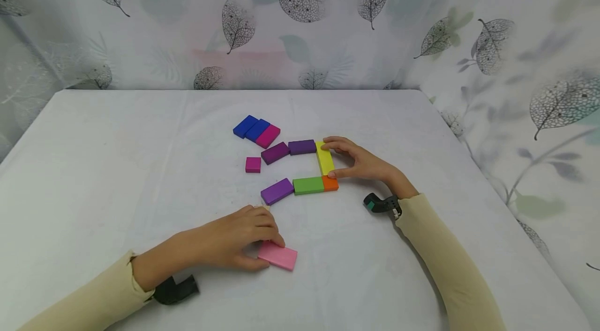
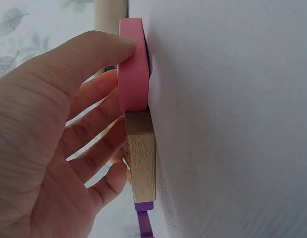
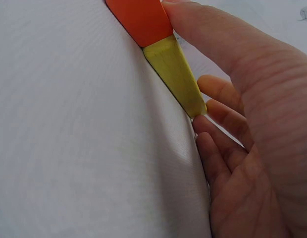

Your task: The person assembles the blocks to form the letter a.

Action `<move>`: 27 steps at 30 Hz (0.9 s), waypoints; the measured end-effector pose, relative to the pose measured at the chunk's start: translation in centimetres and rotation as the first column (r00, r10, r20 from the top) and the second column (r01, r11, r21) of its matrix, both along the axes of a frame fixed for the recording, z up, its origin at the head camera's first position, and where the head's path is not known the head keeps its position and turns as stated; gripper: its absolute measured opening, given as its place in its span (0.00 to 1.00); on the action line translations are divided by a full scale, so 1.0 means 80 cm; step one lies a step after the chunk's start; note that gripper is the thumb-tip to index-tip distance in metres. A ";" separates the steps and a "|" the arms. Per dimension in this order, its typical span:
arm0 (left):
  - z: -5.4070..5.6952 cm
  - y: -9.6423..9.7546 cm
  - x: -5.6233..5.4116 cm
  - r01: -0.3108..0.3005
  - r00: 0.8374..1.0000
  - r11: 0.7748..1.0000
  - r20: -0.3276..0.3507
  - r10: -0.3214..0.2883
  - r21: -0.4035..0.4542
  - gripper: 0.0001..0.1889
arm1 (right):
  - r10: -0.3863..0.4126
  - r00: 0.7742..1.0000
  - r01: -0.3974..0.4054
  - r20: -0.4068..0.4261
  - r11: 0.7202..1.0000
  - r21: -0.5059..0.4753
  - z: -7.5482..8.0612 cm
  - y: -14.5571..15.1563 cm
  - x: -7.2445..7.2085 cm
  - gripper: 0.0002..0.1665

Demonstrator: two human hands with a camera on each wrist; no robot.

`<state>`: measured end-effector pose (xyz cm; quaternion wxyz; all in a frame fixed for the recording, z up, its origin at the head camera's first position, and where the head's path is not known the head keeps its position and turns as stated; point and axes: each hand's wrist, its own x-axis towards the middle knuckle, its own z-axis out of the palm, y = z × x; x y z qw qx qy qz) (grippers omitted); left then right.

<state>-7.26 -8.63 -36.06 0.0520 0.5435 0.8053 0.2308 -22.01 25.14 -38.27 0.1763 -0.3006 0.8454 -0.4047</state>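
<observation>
My left hand (image 1: 239, 234) holds a pink block (image 1: 281, 256) flat on the cloth, thumb on its near side and fingers on the far side. A plain wooden block (image 2: 142, 163) lies end to end with the pink one, mostly hidden under the hand in the head view. My right hand (image 1: 358, 160) spans a yellow block (image 1: 325, 160), fingertips at its far end and thumb at its near end, by an orange block (image 1: 330, 183). Beside the orange block lie a green block (image 1: 308, 185) and a violet block (image 1: 277, 191), joining in a curve.
A dark purple block (image 1: 302, 147) and a plum block (image 1: 275, 153) continue from the yellow one. A small magenta block (image 1: 253, 164) lies apart. Behind sit two blue blocks (image 1: 245, 126) and a magenta block (image 1: 269, 136). Leaf-print fabric (image 1: 300, 18) hangs behind the white-covered table (image 1: 117, 164).
</observation>
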 end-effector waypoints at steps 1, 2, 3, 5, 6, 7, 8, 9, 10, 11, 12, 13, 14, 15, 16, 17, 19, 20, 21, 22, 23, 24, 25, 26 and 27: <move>0.000 0.000 0.000 0.003 1.000 1.000 -0.003 -0.003 0.004 0.14 | 0.000 1.000 0.000 -0.002 1.000 0.003 0.000 0.000 0.000 0.40; -0.001 0.000 0.000 0.006 1.000 1.000 -0.006 -0.006 0.008 0.14 | 0.000 1.000 0.000 -0.003 1.000 0.006 0.000 0.000 0.000 0.40; -0.001 0.000 0.000 0.007 1.000 1.000 -0.007 -0.007 0.010 0.14 | 0.001 1.000 -0.001 -0.003 1.000 0.011 0.000 0.001 0.000 0.39; -0.001 0.000 0.000 0.004 1.000 1.000 -0.010 -0.004 0.016 0.14 | 0.002 1.000 -0.002 -0.004 1.000 0.016 0.000 0.001 0.000 0.39; -0.001 0.000 -0.001 0.001 1.000 1.000 -0.012 -0.001 0.019 0.14 | 0.003 1.000 -0.003 -0.004 1.000 0.019 0.000 0.001 0.000 0.39; -0.001 0.000 -0.001 -0.003 1.000 1.000 -0.017 0.003 0.024 0.15 | 0.003 1.000 -0.003 -0.005 1.000 0.019 0.000 0.002 0.000 0.39; -0.001 0.000 -0.001 -0.005 1.000 1.000 -0.021 0.006 0.028 0.15 | 0.004 1.000 -0.004 -0.004 1.000 0.015 0.000 0.002 0.000 0.39; -0.001 0.000 -0.001 -0.007 1.000 0.999 -0.026 0.008 0.034 0.16 | 0.006 1.000 -0.006 -0.006 1.000 0.013 0.000 0.002 -0.001 0.38; -0.001 0.001 -0.002 -0.007 0.999 0.999 -0.031 0.008 0.039 0.16 | 0.009 1.000 -0.009 -0.007 1.000 0.008 0.000 0.002 -0.001 0.39; 0.000 0.001 -0.002 -0.005 0.999 0.999 -0.036 0.007 0.044 0.16 | 0.011 1.000 -0.011 -0.008 1.000 0.006 0.000 0.003 -0.001 0.39; 0.000 0.001 -0.002 -0.003 0.999 0.999 -0.039 0.005 0.045 0.15 | 0.012 1.000 -0.012 -0.008 1.000 0.005 0.000 0.003 -0.001 0.39; 0.000 0.001 -0.002 -0.001 0.999 0.999 -0.040 0.003 0.043 0.15 | 0.014 1.000 -0.014 -0.008 1.000 0.004 0.000 0.003 -0.002 0.39; 0.000 0.001 -0.002 -0.001 0.999 0.999 -0.037 0.002 0.038 0.15 | 0.015 1.000 -0.015 -0.008 1.000 0.006 0.000 0.003 -0.002 0.39; 0.000 0.001 -0.002 -0.001 0.999 0.999 -0.033 0.002 0.033 0.14 | 0.015 1.000 -0.015 -0.007 1.000 0.007 0.000 0.003 -0.002 0.39; 0.000 0.002 -0.002 -0.002 1.000 1.000 -0.030 0.003 0.026 0.14 | 0.014 1.000 -0.014 -0.006 1.000 0.010 0.000 0.003 -0.002 0.39; 0.000 0.002 -0.002 -0.004 1.000 1.000 -0.028 0.005 0.021 0.13 | 0.012 1.000 -0.012 -0.005 1.000 0.012 0.000 0.003 -0.002 0.39; 0.000 0.003 -0.002 -0.009 1.000 1.000 -0.025 0.009 0.015 0.13 | 0.008 1.000 -0.008 -0.002 1.000 0.016 0.000 0.003 -0.002 0.39; 0.000 0.003 -0.002 -0.008 1.000 1.000 -0.028 0.009 0.018 0.13 | 0.007 1.000 -0.007 -0.001 1.000 0.018 0.000 0.003 -0.002 0.39; -0.001 0.003 -0.002 -0.007 0.999 1.000 -0.033 0.008 0.023 0.13 | 0.006 1.000 -0.006 -0.001 1.000 0.018 0.000 0.003 -0.002 0.39; -0.001 0.004 -0.002 -0.006 0.999 1.000 -0.038 0.007 0.029 0.13 | 0.005 1.000 -0.005 -0.001 1.000 0.019 0.000 0.003 -0.002 0.39; -0.002 0.004 -0.002 -0.004 0.999 0.999 -0.043 0.005 0.037 0.13 | 0.005 1.000 -0.005 -0.002 1.000 0.018 0.000 0.003 -0.002 0.39; -0.003 0.004 -0.002 -0.001 0.999 0.999 -0.049 0.004 0.045 0.13 | 0.005 1.000 -0.005 -0.002 1.000 0.018 -0.001 0.003 -0.002 0.39; -0.004 0.004 -0.002 0.001 0.998 0.999 -0.057 0.002 0.053 0.13 | 0.006 1.000 -0.006 -0.003 1.000 0.015 -0.001 0.003 -0.002 0.39; -0.005 0.004 -0.002 0.002 0.998 0.998 -0.064 0.002 0.061 0.14 | 0.008 1.000 -0.008 -0.005 1.000 0.012 -0.001 0.003 -0.002 0.39; -0.004 0.004 -0.002 0.001 0.998 0.998 -0.068 0.004 0.068 0.14 | 0.010 1.000 -0.010 -0.006 1.000 0.008 -0.001 0.003 -0.002 0.39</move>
